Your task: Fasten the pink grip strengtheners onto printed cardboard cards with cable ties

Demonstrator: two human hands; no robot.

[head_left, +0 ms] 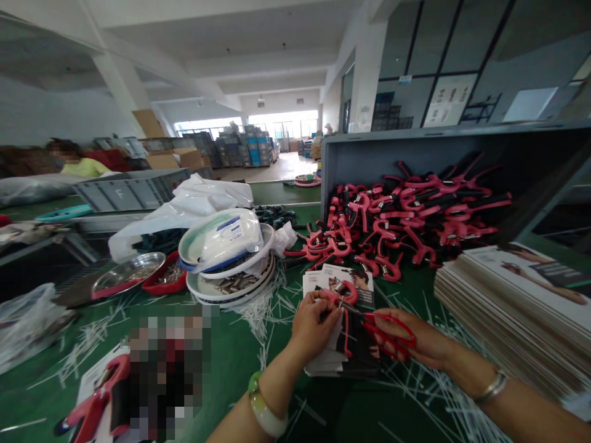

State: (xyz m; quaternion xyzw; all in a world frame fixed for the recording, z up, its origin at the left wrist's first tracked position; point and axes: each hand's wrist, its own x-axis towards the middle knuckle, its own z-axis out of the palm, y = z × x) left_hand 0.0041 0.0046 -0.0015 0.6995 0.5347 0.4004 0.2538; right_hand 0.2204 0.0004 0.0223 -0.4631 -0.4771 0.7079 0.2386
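Note:
My left hand (314, 326), with a green and white bangle on its wrist, pinches a pink clamp (344, 292) near its jaws. The clamp lies over a small stack of printed cards (323, 366). From the right, my right hand (415, 338) holds red-handled scissors (392, 332), fingers around the handles. The scissor tips are at the clamp, close to my left fingertips; a thin white tie appears there. At the lower left, another pink and black clamp (117, 384) rests on a card, partly behind a blurred patch.
A grey crate (443, 132) on its side spills pink clamps (383, 227). A tall card stack (503, 301) stands right. White ties (265, 314) litter the green table. Left are stacked bowls (231, 289), a metal dish (129, 274) and a red tray (166, 280). A person (76, 163) is far left.

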